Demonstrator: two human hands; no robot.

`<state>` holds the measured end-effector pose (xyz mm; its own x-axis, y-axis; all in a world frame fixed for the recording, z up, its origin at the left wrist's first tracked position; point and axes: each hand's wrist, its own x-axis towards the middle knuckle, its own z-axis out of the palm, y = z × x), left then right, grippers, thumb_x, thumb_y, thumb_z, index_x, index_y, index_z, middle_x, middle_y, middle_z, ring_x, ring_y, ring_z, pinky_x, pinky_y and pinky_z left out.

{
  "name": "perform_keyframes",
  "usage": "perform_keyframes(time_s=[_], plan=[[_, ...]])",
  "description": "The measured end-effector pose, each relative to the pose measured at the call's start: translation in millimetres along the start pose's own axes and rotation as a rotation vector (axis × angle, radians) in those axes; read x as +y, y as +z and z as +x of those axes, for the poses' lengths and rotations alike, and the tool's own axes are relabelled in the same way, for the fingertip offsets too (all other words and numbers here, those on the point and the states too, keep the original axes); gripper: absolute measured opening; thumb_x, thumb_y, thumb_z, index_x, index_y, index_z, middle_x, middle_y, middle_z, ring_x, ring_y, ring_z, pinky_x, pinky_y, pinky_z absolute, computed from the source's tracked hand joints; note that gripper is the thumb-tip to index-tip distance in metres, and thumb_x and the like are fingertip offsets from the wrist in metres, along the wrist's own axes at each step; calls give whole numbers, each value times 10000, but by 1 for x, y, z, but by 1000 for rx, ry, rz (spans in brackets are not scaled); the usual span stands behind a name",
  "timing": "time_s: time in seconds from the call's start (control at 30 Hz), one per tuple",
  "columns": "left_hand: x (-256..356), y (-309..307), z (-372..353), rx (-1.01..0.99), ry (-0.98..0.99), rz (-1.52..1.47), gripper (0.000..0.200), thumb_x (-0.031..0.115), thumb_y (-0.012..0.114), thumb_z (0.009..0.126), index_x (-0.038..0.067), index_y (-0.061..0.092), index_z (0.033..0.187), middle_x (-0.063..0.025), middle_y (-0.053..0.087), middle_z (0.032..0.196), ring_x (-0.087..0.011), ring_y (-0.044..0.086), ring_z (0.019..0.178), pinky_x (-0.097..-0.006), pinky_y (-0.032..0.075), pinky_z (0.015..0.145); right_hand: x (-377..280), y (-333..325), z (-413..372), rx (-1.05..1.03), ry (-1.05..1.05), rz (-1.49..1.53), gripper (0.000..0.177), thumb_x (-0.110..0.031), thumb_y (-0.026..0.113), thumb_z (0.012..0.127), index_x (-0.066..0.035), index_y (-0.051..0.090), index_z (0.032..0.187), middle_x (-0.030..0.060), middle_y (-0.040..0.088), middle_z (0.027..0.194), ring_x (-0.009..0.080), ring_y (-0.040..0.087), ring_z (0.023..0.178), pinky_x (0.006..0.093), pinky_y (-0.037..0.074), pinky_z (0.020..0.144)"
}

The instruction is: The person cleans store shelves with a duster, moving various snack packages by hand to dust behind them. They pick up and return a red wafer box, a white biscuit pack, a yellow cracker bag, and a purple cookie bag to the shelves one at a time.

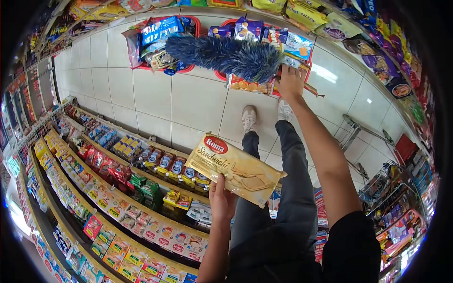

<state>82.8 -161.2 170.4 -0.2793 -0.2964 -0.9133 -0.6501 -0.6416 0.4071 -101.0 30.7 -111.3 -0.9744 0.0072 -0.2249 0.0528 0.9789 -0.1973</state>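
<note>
My left hand (pixel 221 197) grips the lower edge of a yellow Roma sandwich biscuit pack (pixel 234 169), held flat in front of my body above the shelf front. My right hand (pixel 291 81) is stretched out toward the floor and holds the handle of a fluffy blue duster (pixel 222 54). The duster's head lies across the snack packs in the red baskets (pixel 141 66) on the white tiled floor. My two shoes and grey trouser legs stand between the hands.
Shelves (pixel 113 188) packed with biscuit and snack packs run along the left and bottom. More snack bags (pixel 377 56) hang along the right aisle. A metal rack (pixel 363 132) and a wire basket stand (pixel 387 188) are at the right.
</note>
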Motion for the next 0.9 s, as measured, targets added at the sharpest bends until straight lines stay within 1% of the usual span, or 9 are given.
perform_keyframes(time_s=[0.17,0.27,0.4,0.47,0.5,0.57,0.73,0.83,0.9], plan=[[11,0,-11,21,-10,43,367,271,447,953,44,438,1242,-88,537,1201,-208,541,1068,-388,453,861,4,-37,-14,62,-21,8,535,-333,697,704,-63,497,1119,159,521,1084,333,481,1061,519,291,981],[23,1,-23,-45,-8,-22,267,216,468,950,49,495,1157,-62,592,1088,-160,601,947,-315,515,770,0,-72,-37,144,26,176,548,-344,687,724,-48,486,1139,191,476,1124,379,429,1105,502,311,967],[44,-3,-36,-172,-16,-49,296,250,457,954,42,508,1158,-56,597,1082,-153,602,935,-291,504,761,-12,-142,-94,-7,183,715,489,-406,607,819,-32,507,1118,222,561,978,369,551,944,400,442,827],[62,-1,-49,-264,-56,-12,318,274,452,955,39,512,1162,-53,597,1085,-150,602,936,-284,500,749,-13,-186,-126,-252,236,926,467,-447,540,867,-24,553,1063,180,605,850,321,593,829,360,465,760],[72,3,-58,-334,-38,22,334,291,458,951,39,512,1163,-51,596,1083,-148,594,941,-289,490,757,-14,-211,-143,-347,283,1041,441,-439,480,908,-27,587,1023,119,616,797,245,597,837,323,461,757],[96,10,-81,-449,-8,83,367,326,470,942,38,513,1167,-47,594,1081,-142,579,949,-299,469,774,-29,-294,-176,-414,303,1265,415,-402,445,937,-30,584,1057,78,616,856,165,587,850,285,460,751],[133,37,-122,-573,96,204,384,359,526,911,80,520,1175,-21,591,1055,-131,531,960,-310,395,851,-62,-425,-256,-201,267,1478,379,-332,445,953,-20,502,1160,82,597,1001,160,591,913,284,470,767],[137,62,-152,-742,100,205,383,342,524,915,101,488,1212,-13,575,1097,-136,528,990,-317,385,862,-72,-444,-304,-75,242,1635,455,-236,472,945,-30,324,1323,134,592,1080,240,591,982,363,510,818],[133,80,-182,-875,87,213,381,315,509,926,92,464,1233,-27,561,1145,-147,528,1030,-332,396,874,-71,-447,-328,46,199,1734,532,-112,542,902,-30,264,1348,158,583,1107,228,586,1004,357,515,806]])
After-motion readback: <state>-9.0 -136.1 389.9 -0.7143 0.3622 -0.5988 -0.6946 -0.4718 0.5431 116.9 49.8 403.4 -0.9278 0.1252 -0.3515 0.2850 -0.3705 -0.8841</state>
